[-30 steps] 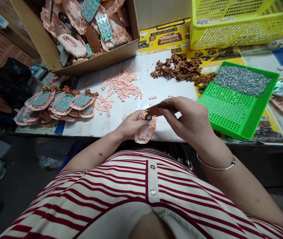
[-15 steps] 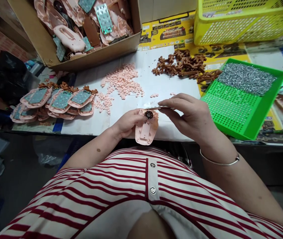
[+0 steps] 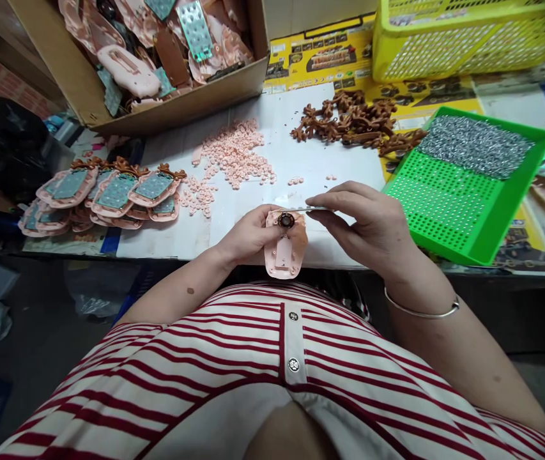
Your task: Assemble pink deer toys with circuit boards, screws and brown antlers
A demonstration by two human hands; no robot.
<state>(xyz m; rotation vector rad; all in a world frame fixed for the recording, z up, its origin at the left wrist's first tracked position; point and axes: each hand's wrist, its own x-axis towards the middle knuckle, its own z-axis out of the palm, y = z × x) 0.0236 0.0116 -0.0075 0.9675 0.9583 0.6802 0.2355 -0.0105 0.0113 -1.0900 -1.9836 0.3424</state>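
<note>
Quantities observed: two hands, the left hand [image 3: 248, 233] and the right hand [image 3: 372, 223]. Held at the left: one pink shell [image 3: 284, 260]; at the right: one thin board [image 3: 298, 209]. Dark round part [image 3: 285, 220]: one. Containers: one cardboard box [image 3: 195, 99], one yellow basket [image 3: 445, 61], one green tray [image 3: 506, 233]. Stacked boarded shells [image 3: 114, 195]: at least six, overlap preventing an exact figure. Small pink pieces [image 3: 238, 153]: too numerous to total. Brown parts [image 3: 349, 124]: one tangled pile, units not separable. Silver pieces [image 3: 476, 144]: one mass, uncountable. Bracelet [image 3: 423, 313]: one. Shirt buttons [image 3: 294, 316] visible: two.
</note>
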